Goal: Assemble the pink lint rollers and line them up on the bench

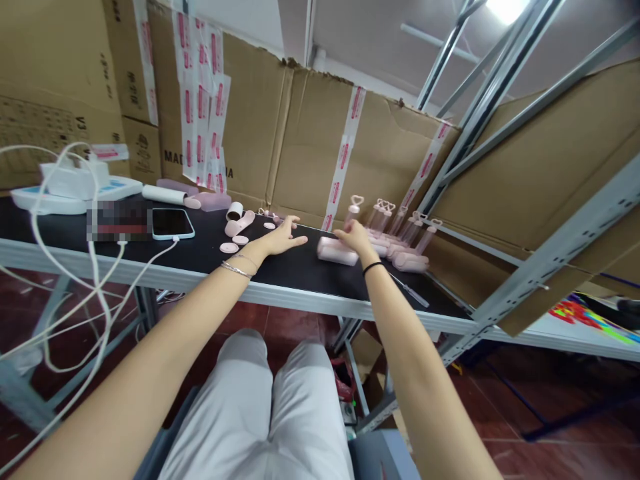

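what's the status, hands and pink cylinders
Left hand open, empty. Right hand at nearest pale pink cylinder, grip unclear. Screwdriver on black tabletop, further right.

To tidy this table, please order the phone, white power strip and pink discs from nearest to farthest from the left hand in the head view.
From the left hand:
1. Pink discs: close, to its left.
2. Phone: farther left.
3. White power strip: farthest left.

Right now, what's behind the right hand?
A pink tube topped by a heart-shaped loop shows beyond the right hand; its lower end is covered, so I can't tell whether it's gripped.
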`<action>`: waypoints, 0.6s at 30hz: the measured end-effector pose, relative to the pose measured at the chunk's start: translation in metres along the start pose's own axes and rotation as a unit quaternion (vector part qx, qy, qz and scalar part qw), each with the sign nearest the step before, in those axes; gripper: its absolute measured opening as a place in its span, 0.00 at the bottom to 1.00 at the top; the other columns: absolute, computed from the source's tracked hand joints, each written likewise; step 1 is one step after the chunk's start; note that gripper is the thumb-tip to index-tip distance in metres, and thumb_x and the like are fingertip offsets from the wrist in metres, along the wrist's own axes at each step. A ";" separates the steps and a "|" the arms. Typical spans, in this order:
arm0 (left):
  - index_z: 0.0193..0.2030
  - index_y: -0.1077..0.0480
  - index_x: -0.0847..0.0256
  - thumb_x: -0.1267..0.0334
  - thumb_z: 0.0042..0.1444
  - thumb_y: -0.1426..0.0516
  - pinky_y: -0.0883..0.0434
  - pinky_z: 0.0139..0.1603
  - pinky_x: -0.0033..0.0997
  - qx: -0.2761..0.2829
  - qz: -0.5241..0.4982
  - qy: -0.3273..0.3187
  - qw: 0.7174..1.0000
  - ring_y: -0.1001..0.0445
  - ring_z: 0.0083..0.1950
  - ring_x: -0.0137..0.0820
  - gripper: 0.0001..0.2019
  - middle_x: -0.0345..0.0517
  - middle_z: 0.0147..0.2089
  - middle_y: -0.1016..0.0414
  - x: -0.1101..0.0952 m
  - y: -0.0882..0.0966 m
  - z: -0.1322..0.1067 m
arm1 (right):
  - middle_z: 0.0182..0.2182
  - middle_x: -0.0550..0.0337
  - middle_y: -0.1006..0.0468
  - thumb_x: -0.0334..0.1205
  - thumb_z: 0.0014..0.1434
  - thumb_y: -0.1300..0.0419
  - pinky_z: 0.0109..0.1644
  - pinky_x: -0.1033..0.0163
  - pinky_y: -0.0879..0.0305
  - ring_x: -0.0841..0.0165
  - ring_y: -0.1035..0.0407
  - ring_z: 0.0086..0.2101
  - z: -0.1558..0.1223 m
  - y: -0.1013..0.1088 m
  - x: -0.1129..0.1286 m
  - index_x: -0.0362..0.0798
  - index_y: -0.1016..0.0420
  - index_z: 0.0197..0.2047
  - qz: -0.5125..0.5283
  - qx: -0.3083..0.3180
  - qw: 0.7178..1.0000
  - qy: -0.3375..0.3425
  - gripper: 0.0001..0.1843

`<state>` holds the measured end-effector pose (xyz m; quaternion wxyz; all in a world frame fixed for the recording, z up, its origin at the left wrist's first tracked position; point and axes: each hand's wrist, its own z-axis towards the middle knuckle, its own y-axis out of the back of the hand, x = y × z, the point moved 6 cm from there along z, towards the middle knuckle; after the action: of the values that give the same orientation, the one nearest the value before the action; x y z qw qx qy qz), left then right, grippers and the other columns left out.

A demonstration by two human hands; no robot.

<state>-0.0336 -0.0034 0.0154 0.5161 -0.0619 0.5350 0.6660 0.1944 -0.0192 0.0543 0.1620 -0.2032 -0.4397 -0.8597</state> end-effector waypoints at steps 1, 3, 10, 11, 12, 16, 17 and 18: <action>0.62 0.51 0.61 0.49 0.52 0.44 0.33 0.54 0.45 -0.005 0.004 0.004 1.000 0.29 0.51 0.38 0.35 0.61 0.61 0.42 0.002 0.000 0.000 | 0.27 0.61 0.27 0.42 0.47 0.37 0.39 0.63 0.38 0.66 0.32 0.32 0.005 0.010 -0.021 0.48 0.37 0.30 -0.023 -0.020 0.999 -0.039 0.12; 0.63 0.53 0.62 0.51 0.52 0.43 0.32 0.53 0.44 0.004 0.016 0.012 1.000 0.29 0.51 0.39 0.35 0.62 0.60 0.41 0.005 -0.003 0.002 | 0.31 0.57 0.24 0.41 0.48 0.37 0.41 0.63 0.36 0.65 0.29 0.35 0.013 0.030 -0.062 0.47 0.34 0.33 -0.071 -0.056 0.989 -0.119 0.11; 0.61 0.49 0.65 0.58 0.54 0.44 0.33 0.54 0.41 -0.016 0.115 0.040 0.992 0.32 0.56 0.41 0.30 0.61 0.56 0.35 0.012 0.004 0.002 | 0.46 0.37 0.27 0.32 0.52 0.42 0.51 0.57 0.37 0.56 0.31 0.49 0.014 0.042 -0.116 0.38 0.34 0.47 -0.123 -0.088 0.972 -0.179 0.18; 0.60 0.47 0.66 0.58 0.55 0.45 0.34 0.55 0.41 -0.023 0.137 0.046 0.989 0.32 0.56 0.42 0.28 0.61 0.55 0.34 0.013 0.006 0.002 | 0.48 0.36 0.28 0.30 0.52 0.43 0.53 0.57 0.38 0.56 0.32 0.51 0.012 0.039 -0.117 0.36 0.35 0.49 -0.127 -0.089 0.972 -0.178 0.19; 0.59 0.46 0.66 0.58 0.55 0.46 0.34 0.56 0.41 -0.025 0.159 0.052 0.986 0.32 0.56 0.42 0.27 0.61 0.55 0.34 0.015 0.008 0.002 | 0.50 0.35 0.29 0.30 0.53 0.44 0.55 0.57 0.39 0.56 0.33 0.52 0.010 0.036 -0.116 0.35 0.36 0.50 -0.131 -0.089 0.972 -0.174 0.20; 0.54 0.38 0.64 0.58 0.56 0.47 0.33 0.53 0.39 -0.013 0.229 0.063 0.971 0.29 0.53 0.41 0.20 0.58 0.54 0.31 0.016 0.009 0.000 | 0.54 0.30 0.33 0.32 0.55 0.47 0.60 0.53 0.46 0.52 0.39 0.57 0.000 0.025 -0.114 0.30 0.39 0.54 -0.150 -0.086 0.974 -0.149 0.24; 0.52 0.36 0.64 0.59 0.56 0.47 0.33 0.53 0.39 -0.014 0.239 0.065 0.969 0.29 0.52 0.42 0.19 0.58 0.53 0.30 0.015 0.010 -0.001 | 0.54 0.29 0.34 0.32 0.55 0.47 0.61 0.53 0.47 0.52 0.40 0.57 -0.003 0.024 -0.113 0.30 0.39 0.54 -0.155 -0.086 0.974 -0.142 0.24; 0.51 0.35 0.63 0.59 0.55 0.47 0.33 0.53 0.40 -0.018 0.248 0.069 0.966 0.30 0.53 0.43 0.18 0.57 0.52 0.30 0.014 0.010 -0.002 | 0.54 0.28 0.34 0.32 0.56 0.49 0.60 0.52 0.47 0.51 0.40 0.57 -0.005 0.024 -0.113 0.30 0.38 0.54 -0.158 -0.086 0.974 -0.136 0.23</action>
<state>-0.0488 0.0043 0.0124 0.2958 0.0173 0.5557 0.7768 0.3019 -0.0259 0.0129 -0.0553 -0.2590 -0.4084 -0.8735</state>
